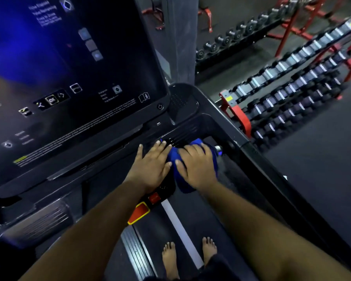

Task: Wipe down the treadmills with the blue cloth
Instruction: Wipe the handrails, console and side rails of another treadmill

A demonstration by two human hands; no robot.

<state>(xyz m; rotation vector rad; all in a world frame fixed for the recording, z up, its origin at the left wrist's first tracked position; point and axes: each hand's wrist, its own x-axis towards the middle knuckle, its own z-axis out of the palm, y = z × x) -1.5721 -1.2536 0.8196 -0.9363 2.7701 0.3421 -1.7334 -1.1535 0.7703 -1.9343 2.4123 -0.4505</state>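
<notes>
The blue cloth (175,159) lies bunched on the lower right part of the treadmill's black console (101,175), below the big dark screen (73,74). My right hand (197,165) lies flat on top of the cloth and presses it down. My left hand (152,165) rests with straight fingers on the console right beside it, its fingertips touching the cloth's left edge. Part of the cloth is hidden under my right hand.
A red stop button (154,198) and an orange safety tab (138,212) sit just below my hands. My bare feet (188,256) stand on the treadmill belt (156,230). Racks of dumbbells (292,94) on red frames stand to the right, across dark floor.
</notes>
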